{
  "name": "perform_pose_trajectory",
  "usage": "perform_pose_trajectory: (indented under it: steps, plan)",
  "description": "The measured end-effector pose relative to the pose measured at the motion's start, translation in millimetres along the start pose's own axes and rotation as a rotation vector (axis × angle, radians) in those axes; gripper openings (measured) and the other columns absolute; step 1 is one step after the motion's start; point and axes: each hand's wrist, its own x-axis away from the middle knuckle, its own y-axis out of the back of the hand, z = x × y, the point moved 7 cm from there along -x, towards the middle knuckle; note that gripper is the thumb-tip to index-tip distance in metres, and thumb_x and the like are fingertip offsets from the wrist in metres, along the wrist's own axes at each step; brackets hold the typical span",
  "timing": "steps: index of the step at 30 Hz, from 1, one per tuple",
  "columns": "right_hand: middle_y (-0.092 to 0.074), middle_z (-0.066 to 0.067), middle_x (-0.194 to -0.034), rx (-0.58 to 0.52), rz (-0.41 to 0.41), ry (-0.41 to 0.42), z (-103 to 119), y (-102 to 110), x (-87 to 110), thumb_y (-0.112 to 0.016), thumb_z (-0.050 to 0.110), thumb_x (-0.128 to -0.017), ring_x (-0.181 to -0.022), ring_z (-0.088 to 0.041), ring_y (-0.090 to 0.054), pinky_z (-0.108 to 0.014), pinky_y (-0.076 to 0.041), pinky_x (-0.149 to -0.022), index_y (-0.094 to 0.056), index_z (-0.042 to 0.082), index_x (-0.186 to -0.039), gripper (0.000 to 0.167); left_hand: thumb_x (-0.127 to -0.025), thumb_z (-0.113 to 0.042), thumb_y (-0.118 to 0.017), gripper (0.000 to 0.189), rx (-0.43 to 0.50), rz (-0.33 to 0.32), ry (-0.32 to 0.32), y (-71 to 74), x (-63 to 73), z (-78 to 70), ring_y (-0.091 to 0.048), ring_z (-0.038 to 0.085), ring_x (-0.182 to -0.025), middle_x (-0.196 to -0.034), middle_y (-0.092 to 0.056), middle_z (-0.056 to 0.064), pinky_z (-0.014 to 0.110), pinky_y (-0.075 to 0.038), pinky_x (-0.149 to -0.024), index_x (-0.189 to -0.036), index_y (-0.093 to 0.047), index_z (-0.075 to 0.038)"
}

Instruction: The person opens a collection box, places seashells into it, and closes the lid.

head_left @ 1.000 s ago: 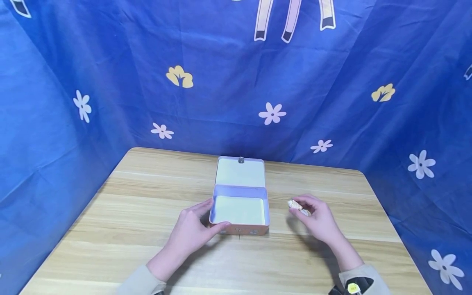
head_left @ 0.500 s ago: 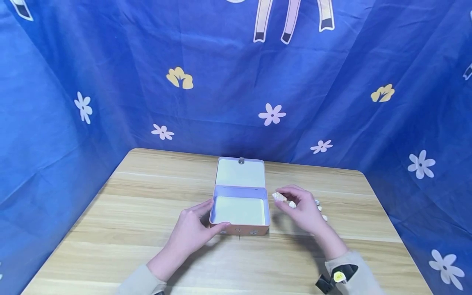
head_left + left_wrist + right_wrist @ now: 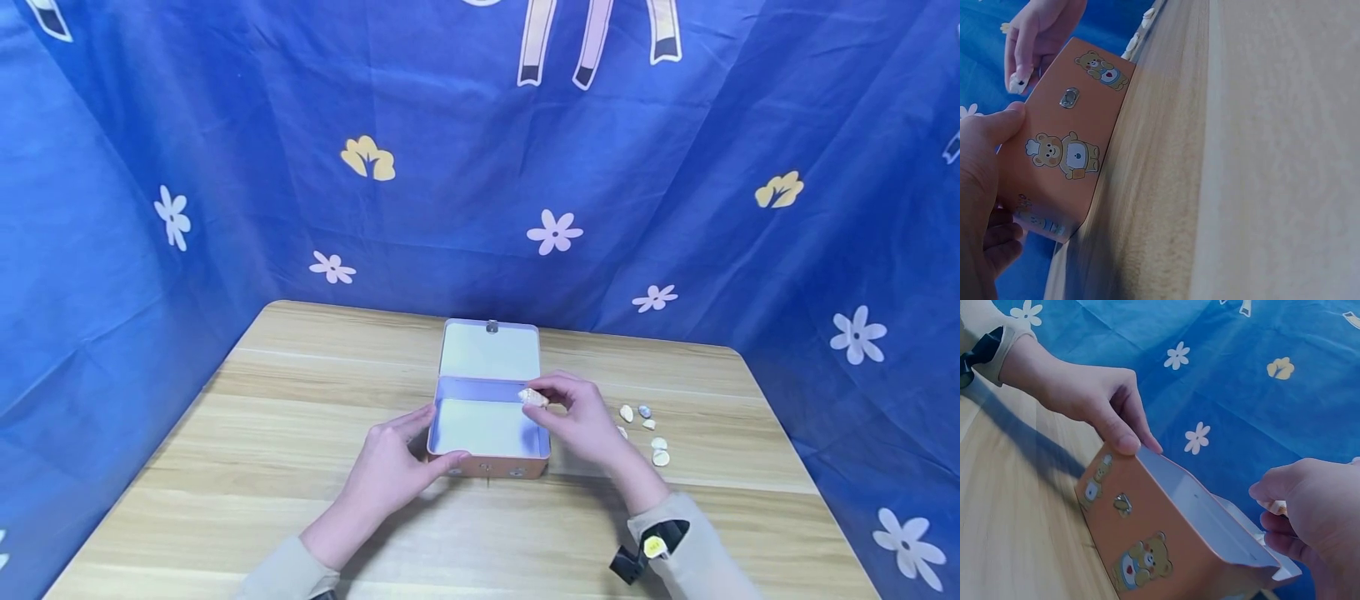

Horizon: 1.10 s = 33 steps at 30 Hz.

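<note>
A tin box (image 3: 486, 467), orange with bear pictures and a metal catch, stands with its lid (image 3: 490, 350) thrown back. My left hand (image 3: 386, 467) grips its front left corner, the thumb over the front rim and the fingers along the left side. Between thumb and fingers my right hand (image 3: 581, 417) pinches a pale spiral seashell (image 3: 533, 397) over the right part of the box. The right wrist view shows only a bit of that seashell (image 3: 1277, 507), the rest hidden by the hand. No object shows on the visible part of the box's floor.
Several small seashells (image 3: 659, 450) lie on the wooden table (image 3: 315, 375) to the right of the box, partly behind my right forearm. A blue cloth (image 3: 450, 208) with flower prints hangs close behind the table and along both sides.
My right hand has carried the spiral seashell leftward from the right of the box to above it, uncovering the small seashells on the table. The left hand and box have stayed put.
</note>
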Motion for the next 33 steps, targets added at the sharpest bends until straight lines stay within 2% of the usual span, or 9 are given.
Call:
perform_pose_trajectory:
  steps: [6,10,17,24,33]
  plan:
    - [-0.074,0.001,-0.106,0.018,0.050,-0.009,1.5,-16.6,-9.7,-0.084,0.008,-0.092,-0.095,-0.018,-0.068,-0.032,-0.062,-0.088,-0.079,0.002,-0.116,0.025,-0.076,-0.064,-0.090,0.092,0.003,0.001,-0.003,0.1,-0.5,0.0,-0.066,0.034,-0.124,-0.134,-0.068,0.016,0.048,-0.055,-0.103,-0.136,-0.068,0.002]
    - [-0.074,0.002,-0.104,0.012,0.075,-0.016,0.2,-26.2,-15.3,-0.085,0.011,-0.092,-0.093,-0.019,-0.068,-0.038,-0.063,-0.087,-0.080,0.005,-0.115,0.024,-0.076,-0.065,-0.089,0.092,0.000,0.005,0.002,-0.2,-0.8,0.5,-0.065,0.032,-0.125,-0.134,-0.068,0.015,0.047,-0.055,-0.104,-0.136,-0.068,0.002]
    - [-0.075,-0.008,-0.103,-0.013,0.132,-0.025,-3.6,-42.5,-23.6,-0.083,0.006,-0.092,-0.094,-0.027,-0.070,-0.047,-0.063,-0.088,-0.078,0.001,-0.116,0.025,-0.076,-0.064,-0.090,0.091,-0.006,-0.008,-0.010,0.5,0.3,0.3,-0.066,0.032,-0.123,-0.134,-0.069,0.013,0.048,-0.056,-0.102,-0.135,-0.069,0.002]
    - [-0.074,0.000,-0.102,0.024,0.210,0.001,-6.2,-58.4,-30.0,-0.082,0.008,-0.093,-0.094,-0.015,-0.071,-0.035,-0.063,-0.087,-0.078,0.001,-0.116,0.025,-0.076,-0.063,-0.090,0.090,-0.001,-0.011,-0.013,-0.7,1.0,0.6,-0.066,0.030,-0.124,-0.134,-0.069,0.012,0.047,-0.057,-0.101,-0.134,-0.070,0.001]
    - [-0.074,-0.001,-0.103,0.087,0.278,0.002,-8.7,-72.1,-34.2,-0.081,0.007,-0.093,-0.091,-0.012,-0.068,-0.030,-0.062,-0.085,-0.078,0.001,-0.116,0.023,-0.076,-0.063,-0.090,0.089,0.002,-0.032,-0.042,-2.3,2.2,1.7,-0.068,0.031,-0.121,-0.132,-0.070,0.014,0.048,-0.058,-0.100,-0.133,-0.070,0.004]
